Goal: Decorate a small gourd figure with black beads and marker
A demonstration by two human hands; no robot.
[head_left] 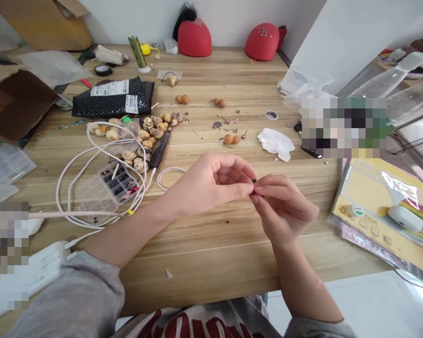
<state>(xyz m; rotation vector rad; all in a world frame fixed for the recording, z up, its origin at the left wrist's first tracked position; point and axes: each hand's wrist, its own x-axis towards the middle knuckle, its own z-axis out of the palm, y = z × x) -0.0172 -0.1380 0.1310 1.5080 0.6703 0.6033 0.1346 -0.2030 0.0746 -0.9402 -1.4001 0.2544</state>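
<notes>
Above the middle of the table, the fingertips of my left hand [211, 185] and my right hand [289, 206] meet in a pinch. Between them shows a small black piece [254, 181], mostly covered by the fingers, so its kind is unclear. A tiny black bit [227, 222] lies on the wood below my hands. Beyond them are a pair of small brown gourds [231, 139] and a crumpled white tissue [275, 144]. To the left, an open compartment box [118, 180] holds small black and pink parts.
White cable [70, 185] loops around the box, beside a black handheld tool [160, 148] and several speckled nut-like pieces [151, 136]. A black bubble mailer [113, 96] lies behind. Two red domes [194, 38] stand at the back. Yellow packets [384, 206] cover the right side.
</notes>
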